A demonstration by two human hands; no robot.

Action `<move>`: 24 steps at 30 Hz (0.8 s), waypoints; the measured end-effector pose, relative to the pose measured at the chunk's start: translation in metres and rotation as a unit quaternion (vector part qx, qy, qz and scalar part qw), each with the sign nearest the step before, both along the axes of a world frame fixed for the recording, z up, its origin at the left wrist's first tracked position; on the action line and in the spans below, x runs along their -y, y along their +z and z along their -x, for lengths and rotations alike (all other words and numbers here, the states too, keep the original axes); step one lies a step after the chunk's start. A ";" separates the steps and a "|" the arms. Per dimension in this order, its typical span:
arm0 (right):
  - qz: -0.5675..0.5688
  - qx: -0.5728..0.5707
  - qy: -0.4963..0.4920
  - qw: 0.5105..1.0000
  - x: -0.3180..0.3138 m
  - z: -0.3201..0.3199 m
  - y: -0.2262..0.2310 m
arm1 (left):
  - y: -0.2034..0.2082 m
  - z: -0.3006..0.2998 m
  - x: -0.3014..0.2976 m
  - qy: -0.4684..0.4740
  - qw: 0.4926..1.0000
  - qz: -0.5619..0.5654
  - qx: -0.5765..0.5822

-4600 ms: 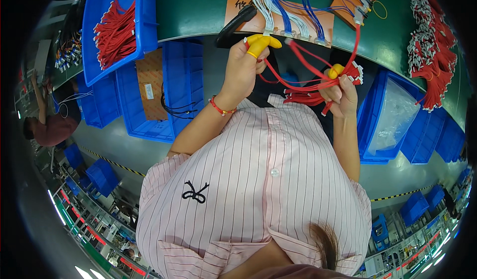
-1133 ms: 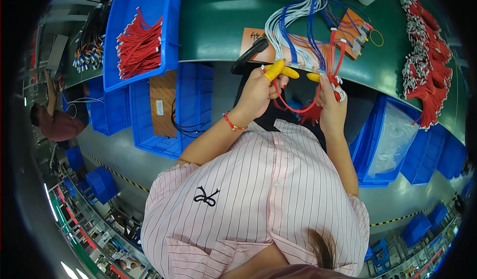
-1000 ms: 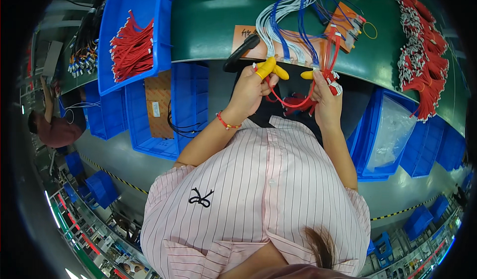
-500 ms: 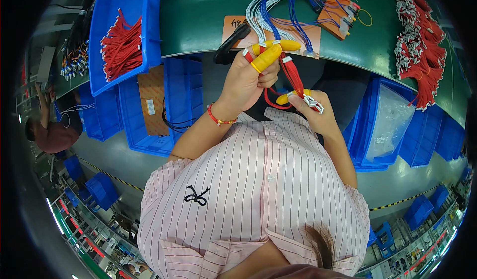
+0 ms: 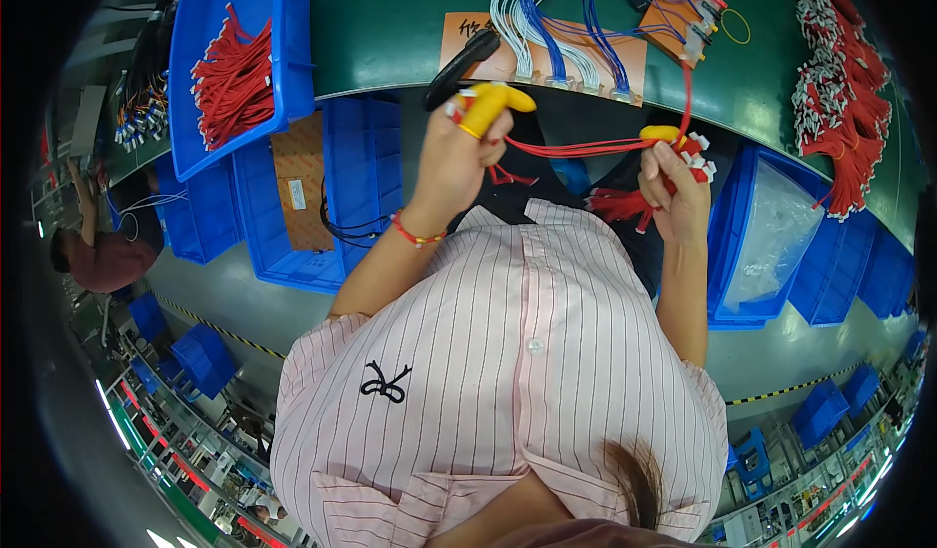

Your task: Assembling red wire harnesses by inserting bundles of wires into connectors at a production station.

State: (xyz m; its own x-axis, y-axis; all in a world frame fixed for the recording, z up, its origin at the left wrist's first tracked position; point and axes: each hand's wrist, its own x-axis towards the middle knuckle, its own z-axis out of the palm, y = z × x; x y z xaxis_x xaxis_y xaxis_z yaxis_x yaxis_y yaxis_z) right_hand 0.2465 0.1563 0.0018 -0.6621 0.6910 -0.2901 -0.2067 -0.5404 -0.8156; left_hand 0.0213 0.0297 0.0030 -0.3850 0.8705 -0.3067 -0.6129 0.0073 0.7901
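Observation:
My left hand [image 5: 459, 153], with yellow covers on the thumb and forefinger, is closed on one end of some red wires [image 5: 576, 151]. They stretch across to my right hand [image 5: 676, 192], which grips their other part; white connectors [image 5: 701, 162] stick out beside its fingers. One red wire rises from there toward the table edge. A yellow cover also shows on a right finger. Below my hands, more red wires [image 5: 620, 204] hang or lie over dark clothing; whether these belong to the held ones I cannot tell.
A blue bin [image 5: 298, 50] of red wires stands left on the green table [image 5: 390, 21]. A black-handled tool [image 5: 464, 68], white and blue cables [image 5: 558, 36] and an orange board [image 5: 673, 11] lie ahead. Red wire bundles [image 5: 847, 109] lie right. Blue crates [image 5: 366, 148] flank me below.
My hands have moved apart, the right one going right and the left one slightly left. The red wires, bunched between them before, are now stretched out sideways.

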 end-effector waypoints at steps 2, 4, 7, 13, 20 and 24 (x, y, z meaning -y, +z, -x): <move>0.030 -0.031 -0.044 0.998 0.001 0.003 0.000 | -0.010 -0.009 -0.002 -0.044 0.998 0.035 -0.024; 0.048 -0.079 -0.033 0.995 0.000 0.004 -0.004 | -0.012 -0.013 -0.007 -0.052 0.998 0.035 -0.018; 0.038 0.015 -0.061 0.997 0.005 0.018 0.006 | -0.014 -0.010 -0.013 -0.038 0.998 0.038 -0.029; -0.085 0.158 -0.039 0.983 0.009 0.025 -0.003 | -0.015 -0.005 -0.013 -0.016 0.998 0.038 -0.047; -0.131 0.201 -0.054 0.969 0.008 0.031 -0.005 | -0.014 -0.012 -0.017 0.015 0.998 0.020 -0.058; -0.168 0.224 -0.054 0.958 0.006 0.032 -0.005 | -0.011 -0.015 -0.018 0.031 0.999 0.006 0.013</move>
State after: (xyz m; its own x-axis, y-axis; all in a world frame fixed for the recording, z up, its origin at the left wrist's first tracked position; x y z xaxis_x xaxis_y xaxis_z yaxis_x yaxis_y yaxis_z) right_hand 0.2147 0.1507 -0.0034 -0.4413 0.8534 -0.2773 0.1657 -0.2263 -0.9599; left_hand 0.0365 0.0478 -0.0077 -0.4308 0.8411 -0.3272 -0.6326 -0.0228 0.7742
